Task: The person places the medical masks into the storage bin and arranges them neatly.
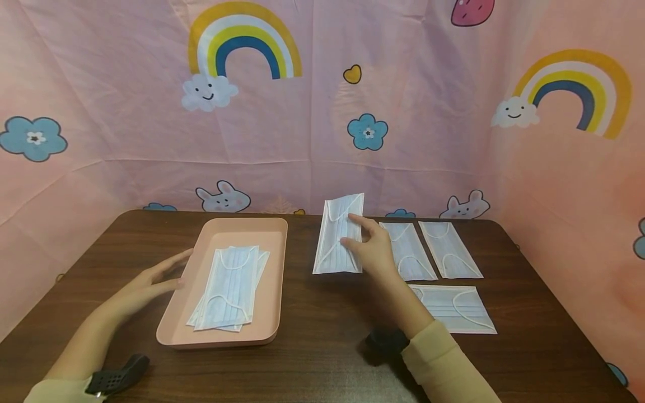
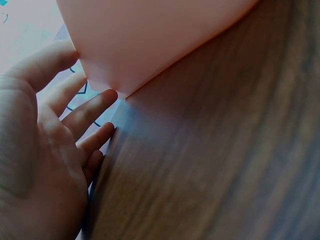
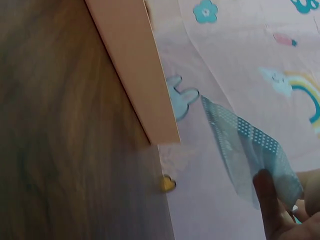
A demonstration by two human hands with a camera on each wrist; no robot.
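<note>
A face mask (image 1: 339,235) is pinched between the thumb and fingers of the right hand (image 1: 375,249), above the table and right of the pink tray (image 1: 274,280). In the right wrist view the same mask (image 3: 245,145) hangs from the right hand (image 3: 287,215). Masks (image 1: 230,288) lie overlapping inside the tray. The left hand (image 1: 138,294) is at the tray's left side, fingers spread and relaxed; in the left wrist view the left hand (image 2: 55,135) has its fingertips at the tray's wall (image 2: 150,35).
Two masks (image 1: 408,252) (image 1: 450,250) lie side by side at the right of the table (image 1: 322,364), and another mask (image 1: 458,309) lies sideways nearer the front, partly behind the right forearm. A patterned pink cloth (image 1: 322,112) stands behind the table.
</note>
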